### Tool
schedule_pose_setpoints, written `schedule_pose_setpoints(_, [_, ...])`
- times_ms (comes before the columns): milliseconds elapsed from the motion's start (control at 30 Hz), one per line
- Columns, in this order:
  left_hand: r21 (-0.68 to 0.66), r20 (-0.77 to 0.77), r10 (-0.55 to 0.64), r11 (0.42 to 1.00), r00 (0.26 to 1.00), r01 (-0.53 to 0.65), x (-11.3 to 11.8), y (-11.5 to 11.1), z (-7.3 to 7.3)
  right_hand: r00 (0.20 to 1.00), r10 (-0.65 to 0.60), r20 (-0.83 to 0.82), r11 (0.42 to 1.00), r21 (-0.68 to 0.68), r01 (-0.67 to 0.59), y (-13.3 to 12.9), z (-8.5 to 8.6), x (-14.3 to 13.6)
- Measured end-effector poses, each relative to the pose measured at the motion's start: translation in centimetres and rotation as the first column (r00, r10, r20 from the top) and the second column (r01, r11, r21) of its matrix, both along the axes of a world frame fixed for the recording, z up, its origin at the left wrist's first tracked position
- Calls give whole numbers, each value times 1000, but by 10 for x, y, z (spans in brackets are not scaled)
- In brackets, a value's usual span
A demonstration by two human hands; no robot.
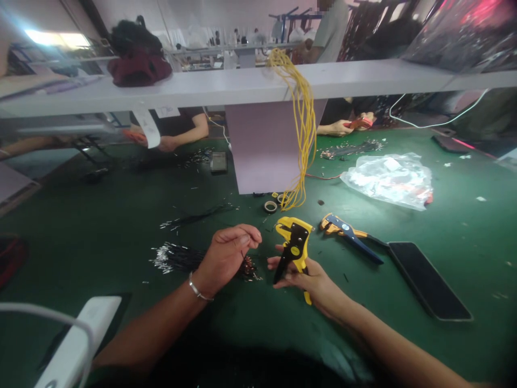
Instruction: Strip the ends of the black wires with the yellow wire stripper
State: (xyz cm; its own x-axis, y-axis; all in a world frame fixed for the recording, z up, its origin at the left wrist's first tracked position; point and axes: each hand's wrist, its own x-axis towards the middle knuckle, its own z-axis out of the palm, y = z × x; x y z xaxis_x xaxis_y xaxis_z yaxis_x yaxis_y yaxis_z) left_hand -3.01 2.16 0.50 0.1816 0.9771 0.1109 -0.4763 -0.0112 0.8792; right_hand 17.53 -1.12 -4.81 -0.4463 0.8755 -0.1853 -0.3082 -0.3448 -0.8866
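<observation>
Head view: right hand (314,277) gripping yellow wire stripper (297,249); left hand (226,256) pinched closed (contents unclear), black wire bundle (182,258) beneath it, liable to scatter if brushed.

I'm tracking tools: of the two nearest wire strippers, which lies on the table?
The blue-and-orange stripper, beside the phone; the right hand holds the yellow-and-black one.

Wire bndl (180,257) — L of phone (430,280)

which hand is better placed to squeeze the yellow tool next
Probably the right hand: it holds the yellow tool by its handles, while the left hand is apart, near the black wires.
</observation>
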Motion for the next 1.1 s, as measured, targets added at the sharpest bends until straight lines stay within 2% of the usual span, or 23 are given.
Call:
schedule_pose_setpoints(67, [0, 0, -18, 1000, 1000, 18, 2, -1, -1, 999, -24, 24, 1000, 2, 24, 1, 0, -1])
schedule_pose_setpoints(233, [-34, -2, -177, 984, 984, 177, 10, -10, -4, 992, -36, 122, 999, 30, 32, 1, 0, -4])
schedule_pose_setpoints(300, [-46, -16, -205, 978, 979, 204, 12, -13, -6, 985, -48, 167, 998, 57, 39, 2, -1, -5])
schedule_pose_setpoints(567, [-94, 39, -265, 959, 964, 267, 19, -18, -13, 972, -38, 231, 985, 171, -2, 1, -2, -5])
schedule_pose_setpoints(733, [-130, 75, -274, 951, 959, 282, 20, -20, -12, 950, -43, 310, 972, 231, -31, 1, 0, -5])
schedule_pose_setpoints(867, [-120, 90, -283, 949, 955, 292, 21, -20, -11, 928, -95, 360, 948, 318, -26, 1, 1, -4])
schedule_pose_setpoints(1100, [-124, 83, -283, 948, 956, 292, 22, -21, -12, 906, -116, 408, 928, 370, -48, 1, 6, -2])
